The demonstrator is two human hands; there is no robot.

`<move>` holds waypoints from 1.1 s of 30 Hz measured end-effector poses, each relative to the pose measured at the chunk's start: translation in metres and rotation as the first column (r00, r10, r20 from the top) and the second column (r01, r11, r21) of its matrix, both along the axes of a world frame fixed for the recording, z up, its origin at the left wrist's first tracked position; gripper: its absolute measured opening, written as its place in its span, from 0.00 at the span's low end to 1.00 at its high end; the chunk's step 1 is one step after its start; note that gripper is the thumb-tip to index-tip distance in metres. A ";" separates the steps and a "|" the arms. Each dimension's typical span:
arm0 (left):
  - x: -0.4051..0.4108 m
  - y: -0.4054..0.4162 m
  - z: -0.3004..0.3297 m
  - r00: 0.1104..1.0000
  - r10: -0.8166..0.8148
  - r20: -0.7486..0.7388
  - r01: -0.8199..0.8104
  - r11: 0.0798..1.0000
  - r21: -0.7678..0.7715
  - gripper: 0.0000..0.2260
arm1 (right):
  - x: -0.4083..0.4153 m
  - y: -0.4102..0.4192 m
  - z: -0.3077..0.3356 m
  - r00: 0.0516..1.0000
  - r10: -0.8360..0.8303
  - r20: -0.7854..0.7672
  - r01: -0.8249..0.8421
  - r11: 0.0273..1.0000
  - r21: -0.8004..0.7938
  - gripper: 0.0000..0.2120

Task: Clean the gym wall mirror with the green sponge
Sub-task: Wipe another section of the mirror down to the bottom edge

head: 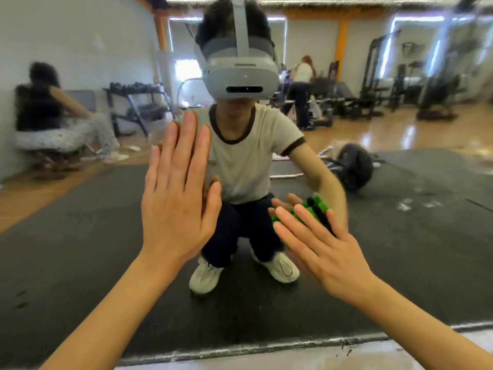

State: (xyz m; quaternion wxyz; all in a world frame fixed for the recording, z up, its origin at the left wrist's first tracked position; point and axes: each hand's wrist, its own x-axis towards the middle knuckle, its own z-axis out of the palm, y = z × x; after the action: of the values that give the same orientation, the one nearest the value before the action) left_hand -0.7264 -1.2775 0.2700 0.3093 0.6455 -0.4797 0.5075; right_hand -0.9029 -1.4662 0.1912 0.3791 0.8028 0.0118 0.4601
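The gym wall mirror [80, 236] fills nearly the whole view and reflects me crouching in front of it. My left hand [177, 193] lies flat against the glass, fingers straight and pointing up. Lower and to the right, my right hand [317, 241] presses the green sponge [310, 208] onto the mirror with straight fingers. Only the sponge's green and black top edge and its reflection show past the fingertips; the palm hides the rest.
The mirror's lower edge [266, 345] runs along a pale floor strip at the bottom. Reflected behind me are a black floor mat, a barbell with a plate [354, 166], weight machines, a dumbbell rack and two other people.
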 end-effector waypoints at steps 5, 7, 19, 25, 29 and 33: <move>0.000 -0.002 -0.001 1.000 -0.005 0.010 0.005 1.000 -0.021 0.29 | 0.021 0.001 0.136 0.944 0.107 0.313 -0.178 0.962 0.207 0.23; 0.000 -0.003 0.000 1.000 -0.004 0.010 0.004 1.000 -0.023 0.29 | 0.029 0.006 0.149 0.894 0.089 0.440 -0.217 0.944 0.250 0.23; -0.007 -0.001 0.002 0.995 -0.095 -0.039 0.095 0.995 0.000 0.29 | 0.013 -0.004 0.125 0.922 0.095 0.374 -0.207 0.940 0.271 0.24; -0.052 -0.038 -0.009 0.973 -0.228 -0.021 0.229 0.969 0.089 0.30 | 0.009 0.002 0.068 0.921 0.032 0.388 -0.189 0.908 0.374 0.26; -0.079 -0.064 -0.015 0.962 -0.273 -0.001 0.271 0.955 0.122 0.31 | -0.021 -0.009 -0.009 0.990 -0.035 0.136 -0.002 0.965 0.263 0.28; -0.076 -0.075 -0.013 0.975 -0.213 -0.060 0.218 0.972 0.086 0.31 | -0.014 -0.020 0.092 0.961 0.033 0.275 -0.120 0.944 0.306 0.27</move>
State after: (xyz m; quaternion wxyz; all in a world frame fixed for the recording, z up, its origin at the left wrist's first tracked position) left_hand -0.8024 -1.3522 0.2572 0.3444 0.6156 -0.5619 0.4321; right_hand -0.9168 -1.4858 0.2829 0.2239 0.7832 -0.0826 0.5741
